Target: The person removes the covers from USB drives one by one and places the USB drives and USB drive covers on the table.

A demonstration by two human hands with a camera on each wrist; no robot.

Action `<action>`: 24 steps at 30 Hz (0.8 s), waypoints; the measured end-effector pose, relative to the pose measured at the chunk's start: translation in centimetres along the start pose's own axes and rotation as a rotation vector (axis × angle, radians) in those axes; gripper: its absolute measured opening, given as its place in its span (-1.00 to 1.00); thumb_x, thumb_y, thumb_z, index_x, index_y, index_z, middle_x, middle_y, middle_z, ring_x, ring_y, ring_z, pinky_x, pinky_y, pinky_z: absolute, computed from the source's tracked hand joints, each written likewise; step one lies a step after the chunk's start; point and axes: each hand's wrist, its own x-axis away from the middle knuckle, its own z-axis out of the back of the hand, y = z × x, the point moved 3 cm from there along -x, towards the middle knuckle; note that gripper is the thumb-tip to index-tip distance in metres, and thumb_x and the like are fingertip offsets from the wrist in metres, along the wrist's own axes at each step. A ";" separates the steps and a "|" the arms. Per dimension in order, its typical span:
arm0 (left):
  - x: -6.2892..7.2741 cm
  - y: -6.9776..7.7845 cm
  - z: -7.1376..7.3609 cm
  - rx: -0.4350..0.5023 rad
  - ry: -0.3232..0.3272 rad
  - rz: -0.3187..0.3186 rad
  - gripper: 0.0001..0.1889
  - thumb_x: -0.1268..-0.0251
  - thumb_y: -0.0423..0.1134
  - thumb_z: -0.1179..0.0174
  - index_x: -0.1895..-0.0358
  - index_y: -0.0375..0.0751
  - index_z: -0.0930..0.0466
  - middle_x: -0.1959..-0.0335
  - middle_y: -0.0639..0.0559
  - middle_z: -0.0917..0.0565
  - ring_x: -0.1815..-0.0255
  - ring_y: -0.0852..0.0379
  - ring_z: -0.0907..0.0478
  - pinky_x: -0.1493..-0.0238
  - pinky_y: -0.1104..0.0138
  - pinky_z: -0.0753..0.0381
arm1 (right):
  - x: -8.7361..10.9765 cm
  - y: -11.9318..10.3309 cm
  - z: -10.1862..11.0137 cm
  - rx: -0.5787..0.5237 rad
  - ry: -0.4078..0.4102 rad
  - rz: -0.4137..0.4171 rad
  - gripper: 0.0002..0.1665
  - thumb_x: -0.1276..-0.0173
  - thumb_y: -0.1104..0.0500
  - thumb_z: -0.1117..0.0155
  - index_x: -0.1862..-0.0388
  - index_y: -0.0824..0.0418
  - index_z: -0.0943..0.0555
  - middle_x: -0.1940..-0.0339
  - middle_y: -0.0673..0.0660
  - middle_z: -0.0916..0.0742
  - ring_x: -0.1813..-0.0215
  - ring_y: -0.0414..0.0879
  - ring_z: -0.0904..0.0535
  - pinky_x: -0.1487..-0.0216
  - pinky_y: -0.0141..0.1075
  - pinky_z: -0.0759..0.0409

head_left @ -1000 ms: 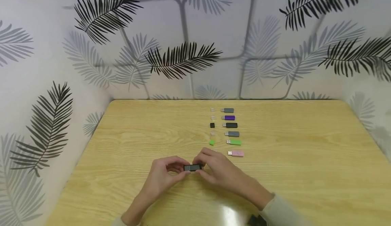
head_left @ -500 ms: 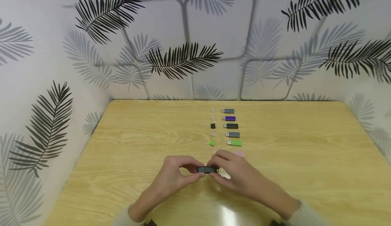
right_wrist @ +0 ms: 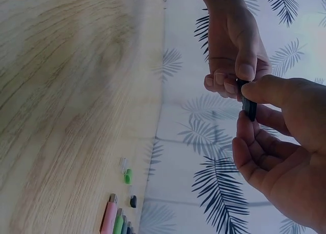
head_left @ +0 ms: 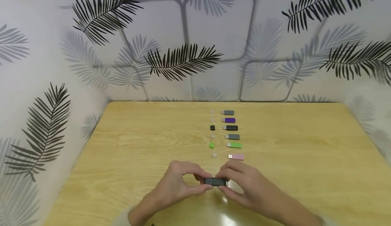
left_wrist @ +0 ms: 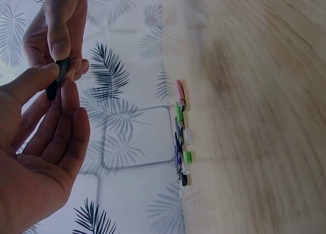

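A dark grey and black USB stick (head_left: 216,182) is held level between both hands above the near part of the table. My left hand (head_left: 181,182) pinches its left end between thumb and fingers. The right end, with a small loop, is pinched by my right hand (head_left: 248,185). In the left wrist view the dark stick (left_wrist: 60,74) spans the two thumbs, and the right wrist view also shows this stick (right_wrist: 248,105). Fingertips cover both its ends, so whether a connector is exposed cannot be seen.
Beyond the hands lies a column of uncapped USB sticks: pink (head_left: 236,156), green (head_left: 234,145), two grey, black (head_left: 230,128) and purple (head_left: 228,120). Left of them runs a column of caps, including a green cap (head_left: 211,145), a black cap (head_left: 212,128) and clear ones (head_left: 214,155).
Both hands have moved right and nearer the person with the dark USB stick between them. The pink stick and the clear cap beside it, partly covered half a second ago, now show fully.
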 end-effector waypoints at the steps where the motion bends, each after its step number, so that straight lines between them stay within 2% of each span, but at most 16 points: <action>1: 0.0 0.1 -0.1 0.007 -0.006 -0.006 -0.87 -0.23 -0.35 -0.49 0.17 -0.14 -0.82 0.32 0.15 -0.80 0.32 0.30 -0.69 0.20 0.29 -0.74 | 0.1 -0.2 0.1 0.004 0.012 0.011 -0.83 -0.56 0.10 -0.23 0.12 0.19 -0.66 0.15 -0.04 -0.65 0.21 -0.28 -0.61 0.09 -0.56 -0.59; 6: -0.2 0.5 -0.3 0.003 -0.009 -0.016 -0.87 -0.22 -0.36 -0.49 0.18 -0.17 -0.82 0.33 0.14 -0.80 0.32 0.33 -0.69 0.19 0.31 -0.73 | 0.4 -0.5 0.4 0.008 0.034 0.033 -0.82 -0.57 0.11 -0.22 0.11 0.20 -0.66 0.14 -0.03 -0.64 0.21 -0.28 -0.61 0.10 -0.56 -0.60; 16: 0.4 0.8 -0.3 0.000 -0.004 0.029 -0.87 -0.20 -0.34 -0.51 0.20 -0.12 -0.83 0.35 0.21 -0.79 0.34 0.35 -0.69 0.19 0.29 -0.74 | 0.2 -0.7 0.5 0.002 0.011 0.051 -0.84 -0.56 0.11 -0.24 0.07 0.17 -0.67 0.14 -0.04 -0.65 0.22 -0.26 -0.60 0.12 -0.59 -0.57; 24: 0.7 1.4 -0.3 -0.012 0.007 -0.001 -0.86 -0.18 -0.37 -0.51 0.20 -0.12 -0.83 0.37 0.19 -0.79 0.35 0.37 -0.69 0.23 0.30 -0.74 | 0.2 -1.2 0.4 -0.005 0.030 0.076 -0.81 -0.55 0.11 -0.25 0.06 0.20 -0.67 0.14 0.00 -0.65 0.22 -0.24 -0.62 0.14 -0.56 -0.60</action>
